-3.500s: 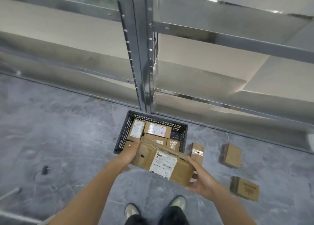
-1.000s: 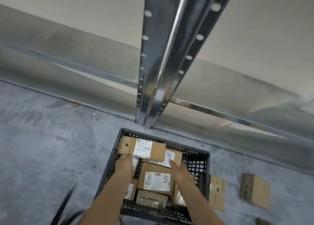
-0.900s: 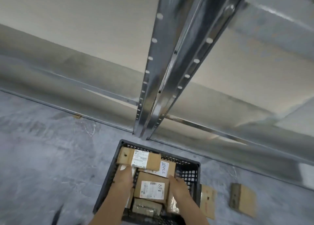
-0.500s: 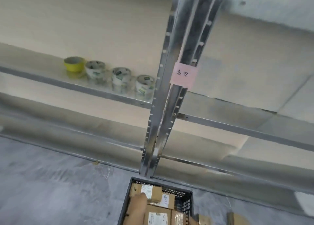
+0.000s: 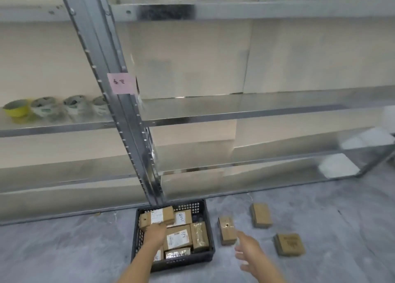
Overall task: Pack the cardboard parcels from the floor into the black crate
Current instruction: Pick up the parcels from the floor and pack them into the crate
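1. The black crate [image 5: 183, 261] sits on the floor [image 5: 64, 250] at the foot of the shelving upright [image 5: 128, 122]. It is nearly full, with parcels laid flat side by side. The side parcel [image 5: 199, 236] runs lengthwise along the right wall, I judge to use the narrow gap there.
2. My left hand [image 5: 157, 233] lies flat over the load, fingers reaching the near edge of the top parcel [image 5: 157, 217], which rests across the back row. It grips nothing. I take it the hand is steadying that parcel so it does not slide off the layer below.
3. My right hand [image 5: 249, 248] is out to the right of the crate, fingers spread and empty. It is aimed at the nearest floor parcel [image 5: 227, 230] — near it, not touching.
4. Two more wait further right, well apart from the crate: the far floor parcel [image 5: 261, 215] and the printed floor parcel [image 5: 289, 244]. That leaves three to pack, by my count.
5. The top parcel carries a white shipping label, its print too small to read. The marked parcel [image 5: 182, 217] and the centre parcel [image 5: 178, 237] have handwritten characters on white labels, but I cannot make them out. The dark print on the printed floor parcel is blurred.
6. A pink note [image 5: 121, 83] on the upright bears handwriting I cannot read. Tape rolls [image 5: 47, 109] stand on the left shelf — their print is illegible too.
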